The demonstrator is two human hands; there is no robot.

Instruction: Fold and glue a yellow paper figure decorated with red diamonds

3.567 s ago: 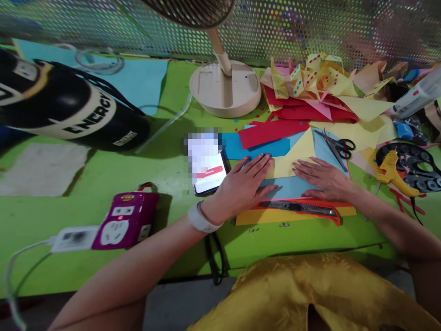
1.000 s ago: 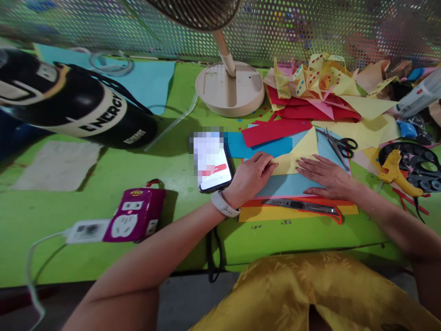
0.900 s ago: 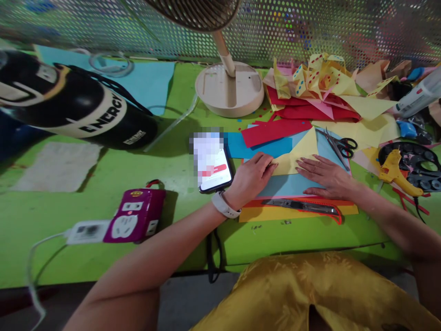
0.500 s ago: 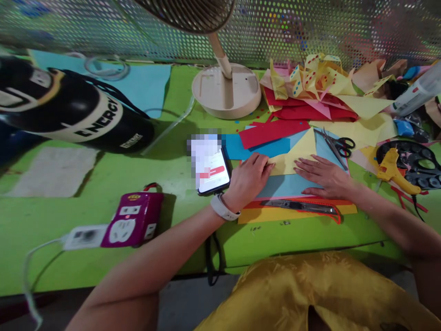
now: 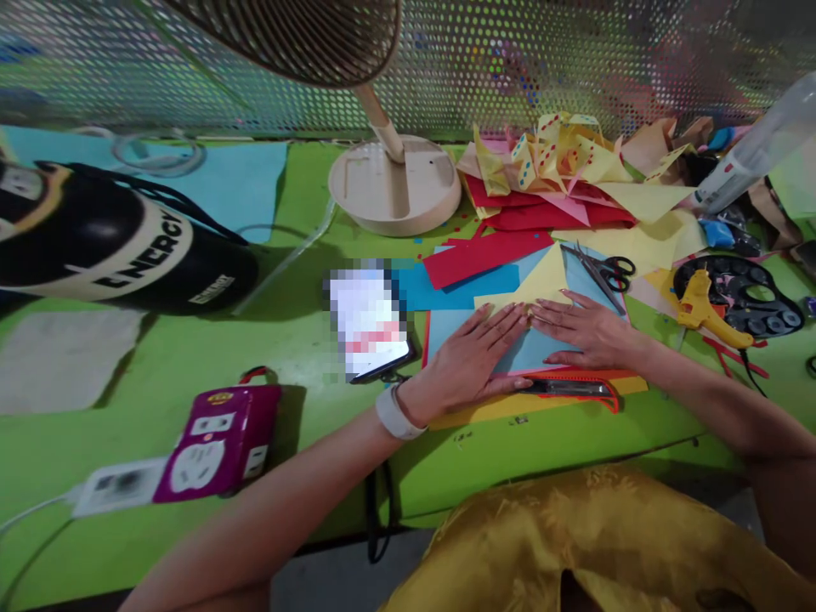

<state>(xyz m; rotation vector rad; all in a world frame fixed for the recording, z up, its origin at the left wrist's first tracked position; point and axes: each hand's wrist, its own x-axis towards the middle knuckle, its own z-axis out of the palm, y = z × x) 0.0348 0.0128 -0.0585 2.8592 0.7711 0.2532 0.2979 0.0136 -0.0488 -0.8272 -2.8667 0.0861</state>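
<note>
Fingers stretched out, my left hand point(image 5: 468, 361) lies flat over the light blue paper and the lower edge of a folded pale yellow paper point(image 5: 548, 274). Opposite it, my right hand point(image 5: 583, 331) is also flat, its fingertips pressing on the same yellow paper and meeting the left fingertips. Beneath is a stack of coloured sheets, light blue paper point(image 5: 446, 327) uppermost. A utility knife point(image 5: 570, 388) with an orange edge rests along the stack's near side, by my left thumb. Black-handled scissors point(image 5: 603, 274) lie beyond my right hand. A red paper strip point(image 5: 488, 257) sits behind the yellow paper.
A phone point(image 5: 370, 323) lies left of the papers. Further left are a purple power adapter point(image 5: 220, 438) and a black bottle point(image 5: 127, 234). A fan base point(image 5: 395, 191) stands behind. Crumpled paper scraps point(image 5: 561, 166) and a yellow glue gun point(image 5: 705, 310) are at the right.
My left hand has gone from curled fingers at the yellow paper's left edge to lying flat across the papers. My right hand stays flat on the yellow paper. The view has shifted slightly.
</note>
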